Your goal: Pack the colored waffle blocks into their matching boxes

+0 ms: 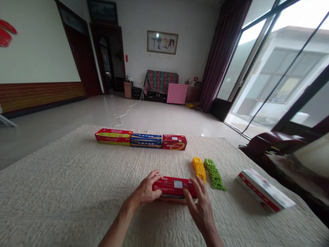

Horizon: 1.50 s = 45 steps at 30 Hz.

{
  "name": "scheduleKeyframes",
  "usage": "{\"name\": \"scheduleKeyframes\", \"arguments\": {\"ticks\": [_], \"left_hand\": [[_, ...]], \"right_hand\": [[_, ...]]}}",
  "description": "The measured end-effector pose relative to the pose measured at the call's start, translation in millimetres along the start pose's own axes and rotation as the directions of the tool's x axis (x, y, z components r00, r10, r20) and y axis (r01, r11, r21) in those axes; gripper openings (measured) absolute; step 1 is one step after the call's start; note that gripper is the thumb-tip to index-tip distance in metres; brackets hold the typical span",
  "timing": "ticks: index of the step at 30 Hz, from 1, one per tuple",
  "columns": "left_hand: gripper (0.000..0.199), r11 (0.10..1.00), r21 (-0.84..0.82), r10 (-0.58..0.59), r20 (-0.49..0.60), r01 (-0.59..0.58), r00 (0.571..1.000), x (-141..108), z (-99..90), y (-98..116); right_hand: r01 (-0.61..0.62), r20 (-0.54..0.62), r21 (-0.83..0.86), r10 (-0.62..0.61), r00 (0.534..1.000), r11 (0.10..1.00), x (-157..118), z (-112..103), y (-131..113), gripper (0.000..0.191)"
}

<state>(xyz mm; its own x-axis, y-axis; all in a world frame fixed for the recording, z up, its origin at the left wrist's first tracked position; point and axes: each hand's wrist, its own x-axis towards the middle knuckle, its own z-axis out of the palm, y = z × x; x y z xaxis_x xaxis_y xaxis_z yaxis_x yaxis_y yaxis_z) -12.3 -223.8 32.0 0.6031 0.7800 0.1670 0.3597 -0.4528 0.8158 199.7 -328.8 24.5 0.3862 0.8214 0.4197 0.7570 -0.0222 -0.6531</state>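
A red box (168,186) lies lengthwise in front of me on the beige cloth (89,192). My left hand (148,188) grips its left end, thumb on the near side and fingers over the top. At the right end, my right hand (199,197) holds the box with thumb and fingers. Farther away, a red and yellow-green box (114,136), a blue box (146,140) and another red box (174,142) stand end to end in a row. Yellow plastic pieces (198,168) and green plastic pieces (215,174) lie just beyond my right hand.
A white and red box (266,188) lies slanted at the right. Dark carved furniture (267,144) borders the cloth's right side. A white cable (128,109) runs over the floor to a cabinet (156,97) by the far wall.
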Motion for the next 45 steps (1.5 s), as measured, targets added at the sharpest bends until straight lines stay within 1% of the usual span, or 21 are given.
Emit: {"name": "scheduleKeyframes", "arguments": {"ticks": [1,3,4,6,10,13,15,18,20,26,28,31,34,37,40,42,45], "left_hand": [[0.06,1.0,0.007,-0.004,-0.025,0.004,1.0,-3.5,3.2,-1.4],[0.062,1.0,0.013,-0.005,-0.082,0.006,0.997,-9.8,9.2,-3.4],[0.063,1.0,0.012,-0.003,-0.108,0.004,0.994,-12.3,12.0,-4.0],[0.065,1.0,0.015,0.004,-0.147,-0.002,0.989,-16.3,16.5,-4.5],[0.07,0.999,0.036,0.006,-0.203,0.001,0.979,-23.6,22.6,-3.0],[0.074,1.0,0.005,-0.014,-0.259,0.016,0.966,-30.8,30.3,-3.1],[0.073,0.999,-0.044,-0.045,-0.346,0.032,0.937,-34.6,38.3,-6.0],[0.065,0.986,-0.162,-0.118,-0.491,0.043,0.863,-36.4,50.3,-13.2],[0.061,0.974,-0.226,-0.151,-0.531,0.033,0.834,-36.1,55.7,-16.7],[0.058,0.967,-0.254,-0.164,-0.543,0.025,0.824,-42.9,59.0,-13.8],[0.057,0.965,-0.261,-0.163,-0.541,0.02,0.825,-46.4,58.3,-12.0],[0.053,0.961,-0.27,-0.193,-0.514,0.056,0.836,-49.5,57.8,-10.2],[0.05,0.959,-0.271,-0.209,-0.494,0.079,0.844,-51.0,58.9,-8.6],[0.05,0.96,-0.271,-0.202,-0.484,0.073,0.852,-52.5,59.6,-6.9],[0.053,0.947,-0.316,-0.206,-0.472,0.054,0.857,-54.1,57.6,-4.9],[0.055,0.933,-0.356,-0.212,-0.449,0.043,0.868,-54.6,54.7,-3.1],[0.056,0.912,-0.409,-0.212,-0.392,0.037,0.895,-54.1,50.0,-0.5]], "right_hand": [[-0.05,-0.024,0.091,0.052,0.998,0.995,-2.2,0.8,8.9,0.047],[-0.135,0.015,0.239,0.136,0.991,0.961,-5.3,3.4,20.4,0.052],[-0.174,0.045,0.282,0.168,0.985,0.943,-6.4,4.7,22.4,0.055],[-0.234,0.082,0.323,0.219,0.972,0.917,-8.2,7.1,20.2,0.059],[-0.326,0.116,0.34,0.305,0.945,0.882,-13.5,12.9,8.7,0.064],[-0.35,0.093,0.353,0.34,0.936,0.867,-21.4,21.0,10.3,0.064],[-0.329,0.075,0.347,0.324,0.943,0.878,-27.0,26.4,17.4,0.064],[-0.308,0.07,0.324,0.302,0.951,0.895,-32.6,29.6,30.3,0.062],[-0.317,0.083,0.322,0.307,0.948,0.892,-33.7,27.0,36.3,0.06],[-0.345,0.218,0.301,0.288,0.933,0.889,-34.2,9.4,39.3,0.059],[-0.343,0.222,0.309,0.283,0.933,0.887,-35.2,4.6,39.1,0.059],[-0.329,0.238,0.303,0.263,0.935,0.894,-37.3,-0.1,39.7,0.059],[-0.334,0.238,0.276,0.273,0.932,0.901,-39.6,-2.3,40.8,0.058],[-0.327,0.224,0.251,0.274,0.935,0.911,-41.9,-2.9,41.4,0.056],[-0.299,0.217,0.254,0.247,0.944,0.92,-43.0,-5.1,40.6,0.055],[-0.292,0.234,0.261,0.232,0.944,0.92,-41.9,-8.6,39.1,0.056],[-0.308,0.299,0.261,0.227,0.927,0.915,-38.3,-15.3,37.0,0.058]]}}
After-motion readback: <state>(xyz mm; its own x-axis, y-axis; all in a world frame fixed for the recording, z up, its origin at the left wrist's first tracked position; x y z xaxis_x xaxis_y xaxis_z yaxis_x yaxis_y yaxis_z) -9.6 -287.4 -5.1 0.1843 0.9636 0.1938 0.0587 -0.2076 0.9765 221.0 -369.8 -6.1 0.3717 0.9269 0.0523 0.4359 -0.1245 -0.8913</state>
